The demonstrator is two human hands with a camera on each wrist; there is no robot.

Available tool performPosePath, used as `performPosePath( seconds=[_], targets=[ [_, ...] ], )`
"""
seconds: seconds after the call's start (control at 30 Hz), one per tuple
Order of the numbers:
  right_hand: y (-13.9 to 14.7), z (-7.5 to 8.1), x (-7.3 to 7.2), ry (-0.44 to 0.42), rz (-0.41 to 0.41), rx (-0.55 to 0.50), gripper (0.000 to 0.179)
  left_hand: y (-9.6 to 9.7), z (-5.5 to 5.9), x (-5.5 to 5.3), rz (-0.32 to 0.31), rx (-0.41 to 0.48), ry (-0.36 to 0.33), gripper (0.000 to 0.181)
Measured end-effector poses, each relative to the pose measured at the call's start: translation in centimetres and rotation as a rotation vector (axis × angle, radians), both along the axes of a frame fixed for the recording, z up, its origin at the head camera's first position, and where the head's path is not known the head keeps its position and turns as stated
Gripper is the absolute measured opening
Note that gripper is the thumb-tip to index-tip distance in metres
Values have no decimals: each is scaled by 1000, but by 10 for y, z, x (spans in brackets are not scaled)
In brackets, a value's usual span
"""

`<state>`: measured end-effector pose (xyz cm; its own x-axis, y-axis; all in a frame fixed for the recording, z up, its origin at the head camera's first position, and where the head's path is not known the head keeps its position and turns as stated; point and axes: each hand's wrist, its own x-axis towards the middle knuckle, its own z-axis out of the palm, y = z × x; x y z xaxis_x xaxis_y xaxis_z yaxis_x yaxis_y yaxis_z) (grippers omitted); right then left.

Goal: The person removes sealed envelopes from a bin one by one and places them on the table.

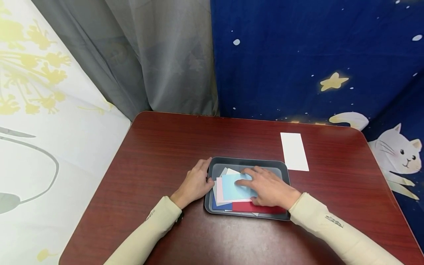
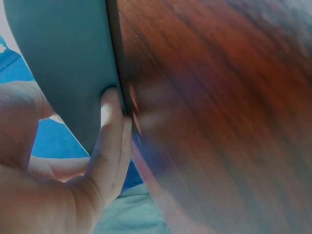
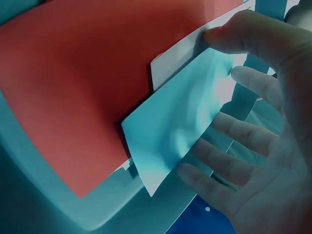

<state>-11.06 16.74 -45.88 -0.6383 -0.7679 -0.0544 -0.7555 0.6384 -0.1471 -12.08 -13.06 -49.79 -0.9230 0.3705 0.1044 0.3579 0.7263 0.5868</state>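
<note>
A dark grey tray (image 1: 246, 162) lies on the table with a loose pile of coloured cards in it. My left hand (image 1: 195, 180) holds the tray's left edge; in the left wrist view its fingers (image 2: 109, 126) lie along the outer wall. Over the pile, my right hand (image 1: 271, 186) grips a light blue card (image 1: 233, 187) across its width. In the right wrist view the thumb is at a pale card's edge and the fingertips meet the blue card's opposite edge. A pink card (image 1: 219, 189) shows beneath. Lower down lie a red card (image 1: 243, 207) and a blue card (image 1: 220, 207).
A white rectangular card (image 1: 294, 151) lies on the reddish-brown table (image 1: 159, 154), beyond the tray's right corner. A grey curtain (image 1: 179, 55) and a dark blue starry curtain (image 1: 281, 66) hang behind the table. White patterned fabric (image 1: 43, 154) is at the left.
</note>
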Motion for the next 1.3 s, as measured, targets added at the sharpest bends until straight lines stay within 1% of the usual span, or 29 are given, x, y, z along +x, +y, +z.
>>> performPosePath(
  seconds=[0.03,0.07,0.1,0.17,0.2,0.23,0.27,0.3,0.33,0.4,0.43,0.47,0.5,0.53,0.57,0.7,0.73,0.77,0.8,1.0,1.3],
  targets=[
    [0,0,0,0,0,-4,71,-1,-4,-1,-6,12,11,75],
    [0,1,0,-1,-1,-8,71,-3,-12,-4,-11,16,28,75],
    [1,2,-1,-2,-3,-11,71,-4,-14,-5,-14,22,34,76],
    [2,3,-1,-4,-9,-16,72,-5,-26,-9,-13,-3,64,76],
    [2,4,-1,-4,-12,-18,72,-5,-25,-9,-11,-3,63,76],
    [3,5,-1,-4,-14,-20,72,-4,-20,-7,-8,6,48,76],
    [3,6,-1,-1,-15,-22,72,-4,-17,-6,-7,5,40,75],
    [4,7,-1,3,-16,-24,72,-2,-9,-5,-3,5,27,75],
    [4,8,-2,8,-15,-26,72,-2,-7,-4,-1,3,22,75],
    [5,9,-2,21,-16,-26,70,1,8,1,3,13,-7,74],
    [6,10,-3,28,-18,-26,70,1,9,2,3,10,-10,74],
    [6,11,-3,34,-20,-25,70,2,10,2,3,7,-4,74],
    [7,11,-4,38,-23,-23,69,1,5,0,-1,4,12,74],
    [8,12,-4,42,-26,-19,69,1,5,0,-1,9,15,74],
    [9,12,-4,46,-30,-13,68,0,1,-1,-5,8,30,74],
    [13,14,-6,69,-46,3,68,0,-1,-1,-2,13,27,75],
    [14,15,-6,77,-50,6,68,1,4,1,4,14,8,74],
    [15,15,-6,84,-54,7,68,2,4,0,6,7,1,75],
    [16,15,-7,91,-56,6,68,3,8,1,12,5,-13,74],
    [22,16,-9,113,-81,-15,66,4,9,2,26,-40,-38,75],
    [32,18,-17,104,-112,-57,66,5,12,3,34,-45,-40,75]
  ],
)
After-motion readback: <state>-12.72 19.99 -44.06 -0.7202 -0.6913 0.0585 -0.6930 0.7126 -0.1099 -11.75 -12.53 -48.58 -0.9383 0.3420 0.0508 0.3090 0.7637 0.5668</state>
